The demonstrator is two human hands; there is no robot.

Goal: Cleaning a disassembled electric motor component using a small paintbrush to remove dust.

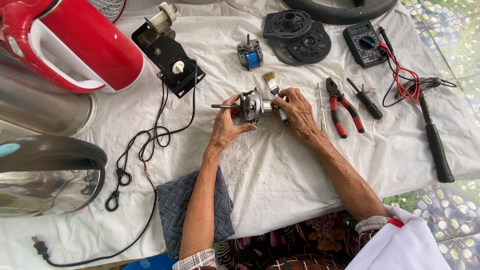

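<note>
Bright, even daylight, soft shadows; glare on steel kettle (pixel 47 187); sharp focus, slight wide-angle bending at edges

We hold the motor rotor (pixel 251 106) between our left hand (pixel 226 127) and right hand (pixel 296 112), above the cloth-covered table (pixel 280 170). A paintbrush (pixel 275 95) lies in the right hand. Right of it lie a screwdriver (pixel 322 110), pliers (pixel 343 107) and a hammer (pixel 432 132); behind them, a multimeter (pixel 364 44). The switch box (pixel 170 62) sits behind the left hand
</note>
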